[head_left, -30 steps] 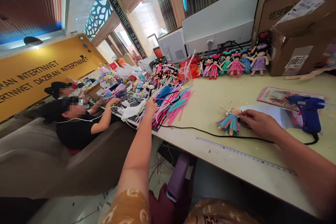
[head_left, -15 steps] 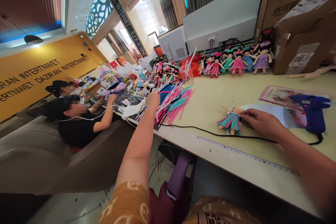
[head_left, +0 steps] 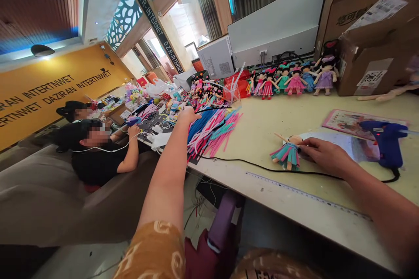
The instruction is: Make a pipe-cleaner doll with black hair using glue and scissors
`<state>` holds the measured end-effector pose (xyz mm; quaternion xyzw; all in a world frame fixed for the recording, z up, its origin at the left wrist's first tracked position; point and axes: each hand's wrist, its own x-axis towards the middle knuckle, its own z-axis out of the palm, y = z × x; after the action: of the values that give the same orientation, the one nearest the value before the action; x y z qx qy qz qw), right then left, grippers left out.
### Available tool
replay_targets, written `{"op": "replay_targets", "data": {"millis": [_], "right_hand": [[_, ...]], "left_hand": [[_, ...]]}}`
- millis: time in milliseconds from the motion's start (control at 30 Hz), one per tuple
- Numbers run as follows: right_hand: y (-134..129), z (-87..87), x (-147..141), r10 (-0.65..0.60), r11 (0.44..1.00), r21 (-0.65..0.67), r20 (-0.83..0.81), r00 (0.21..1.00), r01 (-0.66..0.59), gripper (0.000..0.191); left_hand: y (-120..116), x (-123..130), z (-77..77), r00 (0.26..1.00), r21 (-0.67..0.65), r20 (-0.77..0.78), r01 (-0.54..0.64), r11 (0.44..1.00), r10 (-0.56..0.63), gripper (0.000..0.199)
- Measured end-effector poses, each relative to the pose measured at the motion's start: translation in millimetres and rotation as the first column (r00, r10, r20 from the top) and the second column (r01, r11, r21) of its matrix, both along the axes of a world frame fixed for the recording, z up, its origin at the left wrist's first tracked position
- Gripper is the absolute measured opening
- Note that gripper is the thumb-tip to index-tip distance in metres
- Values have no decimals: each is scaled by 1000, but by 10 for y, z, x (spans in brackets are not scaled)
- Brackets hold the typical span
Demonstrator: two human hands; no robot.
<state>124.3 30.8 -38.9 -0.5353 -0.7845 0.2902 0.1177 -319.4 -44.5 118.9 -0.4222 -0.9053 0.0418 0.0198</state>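
My left hand [head_left: 187,115] is closed at the far left of a pile of pipe cleaners [head_left: 212,130] in blue, pink, white and teal. From its fingertips a black pipe cleaner [head_left: 216,109] extends to the right, over the pile's back edge. My right hand [head_left: 319,150] pinches a small doll [head_left: 286,153] at its side, near the head. Strips of teal, pink and blue form the doll's skirt, and it lies tilted on the table with its legs toward the front edge.
A blue glue gun [head_left: 386,139] lies at right, its black cord [head_left: 248,161] running along the table. A ruler [head_left: 307,194] lies near the front edge. Finished dolls [head_left: 294,79] line the back beside a cardboard box [head_left: 369,65]. Two people [head_left: 101,152] sit at left.
My left hand has moved slightly back and left over the pile; a black pipe cleaner now shows at its fingertips. My right hand still holds the doll in place. The view has shifted slightly.
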Motion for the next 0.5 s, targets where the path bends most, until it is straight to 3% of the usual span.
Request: {"op": "replay_targets", "data": {"millis": [200, 433, 500], "right_hand": [[2, -17, 0, 33, 999, 29, -54, 998, -31, 33], [-6, -45, -5, -1, 1000, 30, -129, 992, 5, 29], [-16, -49, -12, -13, 999, 27, -177, 984, 18, 26]], "left_hand": [[-17, -10, -298, 994, 27, 107, 10, 1000, -12, 34], [-196, 204, -101, 960, 131, 216, 155, 979, -180, 36], [-259, 342, -81, 881, 176, 367, 249, 953, -298, 34]]}}
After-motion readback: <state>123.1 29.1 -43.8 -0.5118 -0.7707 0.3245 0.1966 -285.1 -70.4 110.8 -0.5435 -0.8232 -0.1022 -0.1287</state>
